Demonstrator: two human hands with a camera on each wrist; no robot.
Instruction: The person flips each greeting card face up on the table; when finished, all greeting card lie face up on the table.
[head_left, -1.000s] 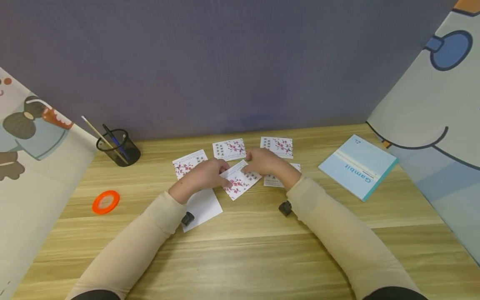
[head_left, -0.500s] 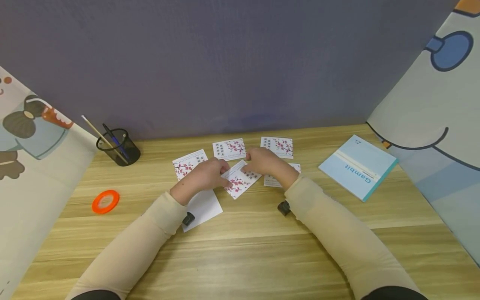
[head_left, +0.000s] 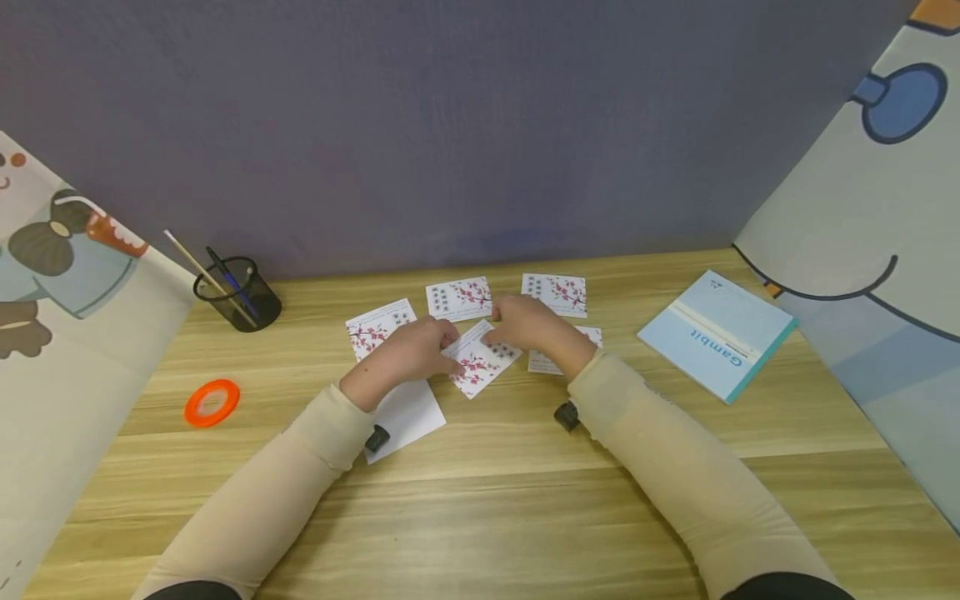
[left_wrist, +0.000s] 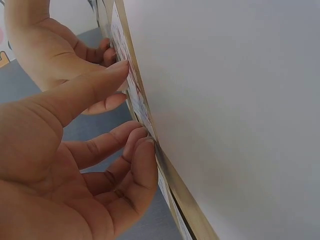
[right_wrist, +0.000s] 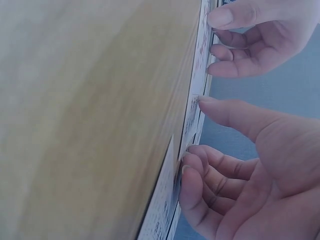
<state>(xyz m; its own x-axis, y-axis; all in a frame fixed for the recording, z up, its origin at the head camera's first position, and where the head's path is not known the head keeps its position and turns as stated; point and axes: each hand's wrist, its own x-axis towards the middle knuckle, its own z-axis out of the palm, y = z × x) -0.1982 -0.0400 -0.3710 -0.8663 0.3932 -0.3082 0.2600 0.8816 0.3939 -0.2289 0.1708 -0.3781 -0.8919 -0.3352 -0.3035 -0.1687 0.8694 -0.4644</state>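
Observation:
A white card with pink blossom branches and dark characters (head_left: 483, 362) lies slanted on the wooden table (head_left: 480, 500). My left hand (head_left: 408, 350) holds its left side, thumb on the printed face and bent fingers by the far edge. On the other side my right hand (head_left: 532, 323) holds it near the far right corner in the same way. In the left wrist view the left thumb (left_wrist: 112, 77) meets the card's face; the right wrist view shows the right thumb (right_wrist: 212, 106) at the card too. The bent fingertips partly hide the card's edges.
Similar cards lie behind, one at left (head_left: 459, 298), one at right (head_left: 555, 294), another under the right forearm (head_left: 546, 363). White paper (head_left: 408, 421) lies beneath the left arm. Around stand or lie a pen cup (head_left: 258, 304), an orange ring (head_left: 192, 408) and a blue notebook (head_left: 705, 325).
Both hands keep their hold on the slanted card, with only a very slight shift of the right forearm to the left. The other cards stay in place.

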